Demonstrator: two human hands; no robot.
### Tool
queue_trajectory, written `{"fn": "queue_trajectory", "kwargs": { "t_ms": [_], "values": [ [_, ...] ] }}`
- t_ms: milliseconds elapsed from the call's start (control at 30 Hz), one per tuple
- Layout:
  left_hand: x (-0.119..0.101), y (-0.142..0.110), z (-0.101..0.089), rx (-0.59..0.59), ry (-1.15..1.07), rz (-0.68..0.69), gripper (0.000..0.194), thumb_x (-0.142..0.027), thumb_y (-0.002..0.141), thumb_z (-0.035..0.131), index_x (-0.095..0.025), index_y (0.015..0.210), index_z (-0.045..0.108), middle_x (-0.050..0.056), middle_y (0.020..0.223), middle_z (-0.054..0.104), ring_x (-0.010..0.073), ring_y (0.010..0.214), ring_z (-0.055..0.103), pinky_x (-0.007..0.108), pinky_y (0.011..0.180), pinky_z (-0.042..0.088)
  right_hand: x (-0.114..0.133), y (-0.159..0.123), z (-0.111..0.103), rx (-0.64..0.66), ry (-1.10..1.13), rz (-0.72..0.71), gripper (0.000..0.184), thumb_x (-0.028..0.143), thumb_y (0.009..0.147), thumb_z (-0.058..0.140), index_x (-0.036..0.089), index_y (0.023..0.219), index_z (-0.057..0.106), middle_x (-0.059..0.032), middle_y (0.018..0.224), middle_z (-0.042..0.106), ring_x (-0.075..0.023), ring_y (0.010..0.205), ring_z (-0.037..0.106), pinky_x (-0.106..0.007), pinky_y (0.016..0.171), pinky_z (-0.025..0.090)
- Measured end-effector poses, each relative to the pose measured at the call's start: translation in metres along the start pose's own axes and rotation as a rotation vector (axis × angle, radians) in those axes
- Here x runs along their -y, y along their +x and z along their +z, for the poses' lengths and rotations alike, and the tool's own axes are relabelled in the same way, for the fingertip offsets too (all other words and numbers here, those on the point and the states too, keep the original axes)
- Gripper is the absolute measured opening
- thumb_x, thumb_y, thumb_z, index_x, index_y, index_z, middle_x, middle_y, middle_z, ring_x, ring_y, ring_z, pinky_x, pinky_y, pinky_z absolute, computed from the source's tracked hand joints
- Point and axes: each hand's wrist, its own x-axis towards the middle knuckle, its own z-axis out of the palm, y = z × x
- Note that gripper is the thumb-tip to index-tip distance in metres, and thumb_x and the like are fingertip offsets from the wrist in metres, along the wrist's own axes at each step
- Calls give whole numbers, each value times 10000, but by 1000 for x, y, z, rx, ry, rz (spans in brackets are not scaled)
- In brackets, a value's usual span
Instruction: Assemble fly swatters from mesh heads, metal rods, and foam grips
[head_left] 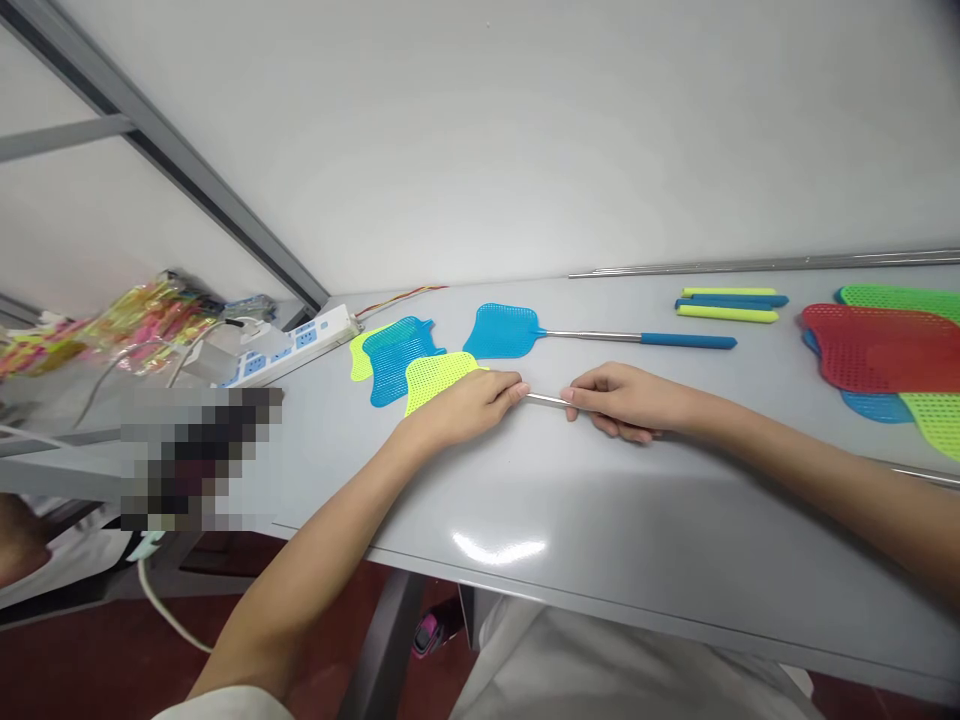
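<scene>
The head view looked down on a grey desk (510, 480), where a slim metal rod (546, 400) ran between two bare hands. The right hand (630, 398) had its fingers closed in a pinch on the rod; the left hand (476, 408) had its fingers curled shut over the rod's other end, beside a yellow mesh head (441, 378) (whether the two were joined, I couldn't tell, since the hand covered the spot). Just beyond lay a blue swatter (501, 332), its rod and blue handle pointing right. Loose handles (727, 315) in yellow and blue sat farther right, near a red mesh head (885, 348) overlapping others. A white power strip (307, 343) rested at the left.
</scene>
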Motion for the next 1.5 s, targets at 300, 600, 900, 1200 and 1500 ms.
{"fn": "queue_trajectory", "kwargs": {
  "t_ms": [300, 600, 900, 1200, 1500],
  "values": [
    [1, 0, 0, 3, 4, -11, 350, -366, 914, 255, -188, 642, 384, -21, 569, 423, 130, 558, 419, 262, 545, 287, 1, -1, 0, 3, 8, 8, 439, 560, 825, 409, 147, 827, 555, 55, 480, 460, -22, 250, 345, -142, 238, 235],
    [-4, -1, -2, -2, 19, -10, 351, -353, 910, 248, -187, 637, 392, -14, 573, 423, 136, 564, 421, 262, 551, 297, 3, -1, 0, 2, 7, 22, 433, 549, 831, 410, 142, 835, 557, 50, 480, 464, -22, 253, 349, -138, 242, 238],
    [-1, -1, 0, -6, -4, -10, 350, -358, 913, 263, -184, 640, 397, -18, 580, 435, 127, 556, 423, 255, 543, 304, -4, 2, -1, 0, 17, -11, 430, 540, 832, 417, 140, 851, 572, 54, 481, 465, -22, 243, 353, -136, 226, 234],
    [-1, 0, 0, -2, 2, 1, 361, -365, 914, 246, -184, 639, 393, -15, 582, 437, 130, 561, 430, 261, 552, 301, 0, 0, 0, -3, 14, -4, 419, 515, 845, 415, 127, 853, 573, 55, 473, 460, -18, 245, 349, -138, 229, 236],
    [0, 0, 0, 4, 7, 2, 364, -360, 915, 245, -183, 639, 402, -15, 580, 437, 130, 558, 430, 258, 547, 298, 1, 0, 0, -20, -10, 14, 387, 502, 843, 434, 145, 826, 582, 55, 464, 466, -22, 242, 350, -149, 234, 242]
  ]
}}
